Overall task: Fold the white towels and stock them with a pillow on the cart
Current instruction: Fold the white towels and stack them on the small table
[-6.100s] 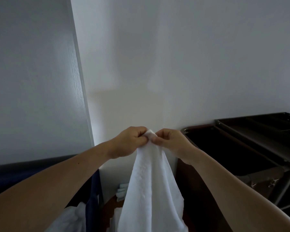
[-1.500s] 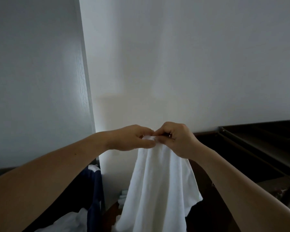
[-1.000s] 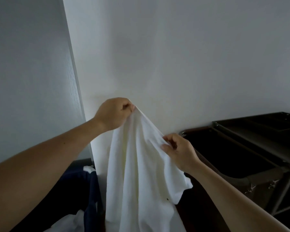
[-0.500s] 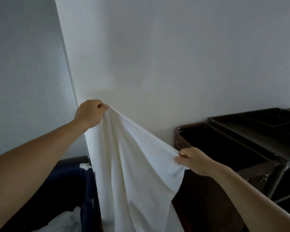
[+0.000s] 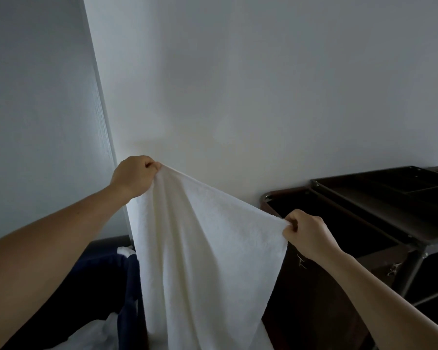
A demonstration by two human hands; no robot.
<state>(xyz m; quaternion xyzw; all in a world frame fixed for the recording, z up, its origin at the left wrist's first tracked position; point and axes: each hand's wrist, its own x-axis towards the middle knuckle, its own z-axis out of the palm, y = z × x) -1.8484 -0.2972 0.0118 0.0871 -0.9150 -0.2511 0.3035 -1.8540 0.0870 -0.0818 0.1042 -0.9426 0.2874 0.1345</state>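
both hands' fingers, left hand and right hand, pinch the white towel edge.

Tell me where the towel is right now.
In the head view the towel hangs centre frame, held up between the left hand and the right hand, with the cart to its right.

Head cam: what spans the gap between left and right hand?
Only the white towel: its top edge runs from the left hand down to the right hand, both gripping it. Head view.
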